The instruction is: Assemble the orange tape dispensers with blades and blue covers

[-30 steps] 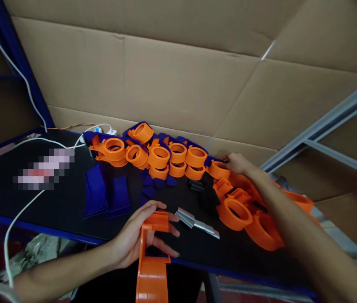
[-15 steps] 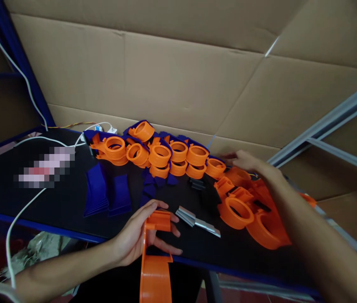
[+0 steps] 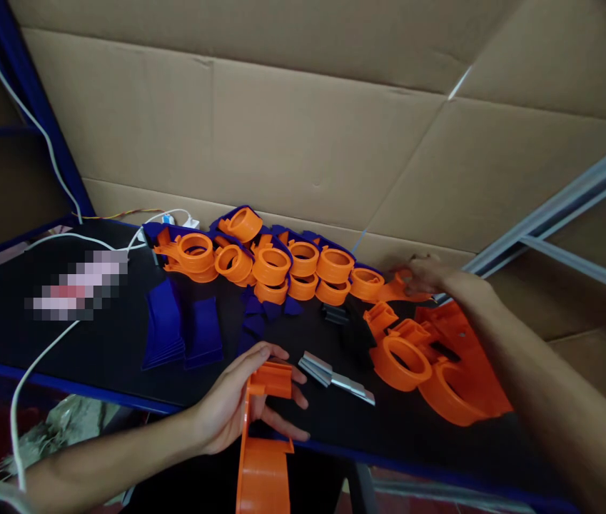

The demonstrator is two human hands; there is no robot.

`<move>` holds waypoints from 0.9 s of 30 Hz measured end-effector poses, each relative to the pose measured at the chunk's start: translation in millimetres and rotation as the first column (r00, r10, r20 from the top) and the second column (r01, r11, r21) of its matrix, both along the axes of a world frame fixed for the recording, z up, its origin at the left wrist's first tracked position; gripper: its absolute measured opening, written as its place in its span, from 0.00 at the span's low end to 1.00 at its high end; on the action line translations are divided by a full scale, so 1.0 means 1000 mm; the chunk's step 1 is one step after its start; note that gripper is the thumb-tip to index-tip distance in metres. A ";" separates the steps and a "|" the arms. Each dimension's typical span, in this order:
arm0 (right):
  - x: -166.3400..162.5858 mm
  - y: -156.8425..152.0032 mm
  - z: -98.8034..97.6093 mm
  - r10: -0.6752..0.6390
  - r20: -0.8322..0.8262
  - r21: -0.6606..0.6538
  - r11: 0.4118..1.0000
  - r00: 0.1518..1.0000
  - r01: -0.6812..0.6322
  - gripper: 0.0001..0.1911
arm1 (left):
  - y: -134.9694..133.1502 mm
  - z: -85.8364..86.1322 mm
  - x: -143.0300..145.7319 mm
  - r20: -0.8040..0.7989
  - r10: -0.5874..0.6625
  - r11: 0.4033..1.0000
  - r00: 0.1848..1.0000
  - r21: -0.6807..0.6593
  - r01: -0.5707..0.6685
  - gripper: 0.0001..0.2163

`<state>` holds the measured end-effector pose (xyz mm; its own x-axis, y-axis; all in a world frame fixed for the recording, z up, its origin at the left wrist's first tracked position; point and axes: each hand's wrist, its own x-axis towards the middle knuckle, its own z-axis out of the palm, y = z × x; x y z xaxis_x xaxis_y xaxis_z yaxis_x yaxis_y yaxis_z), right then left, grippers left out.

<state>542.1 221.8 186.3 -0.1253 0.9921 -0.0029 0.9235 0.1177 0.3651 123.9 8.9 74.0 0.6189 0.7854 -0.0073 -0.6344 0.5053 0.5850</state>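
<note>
My left hand [image 3: 238, 400] is wrapped round the upper end of a long orange plastic part [image 3: 265, 435] that hangs over the near edge of the black table [image 3: 93, 335]. My right hand [image 3: 431, 275] reaches to the far right of the table and rests on the orange ring parts [image 3: 399, 357] piled there; its fingers are blurred and I cannot tell whether they hold one. A row of orange rings [image 3: 270, 264] lies along the back of the table on dark blue pieces.
Two stacks of dark blue wedge pieces [image 3: 179, 332] stand left of centre. Thin metal strips [image 3: 335, 378] and small black parts [image 3: 335, 313] lie mid-table. A white cable [image 3: 29, 371] crosses the left side. Cardboard sheets [image 3: 281, 143] form the back wall; a grey metal rail [image 3: 559, 203] slants at right.
My right hand has slid to the right along the back of the table, from the row of rings toward the orange pile. My left hand has kept its hold on the long orange part.
</note>
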 end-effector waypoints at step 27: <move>-0.052 -0.035 0.022 0.237 0.387 0.145 0.939 0.891 -0.313 0.18 | 0.004 -0.010 0.001 0.043 -0.091 0.996 0.995 -0.008 0.092 0.13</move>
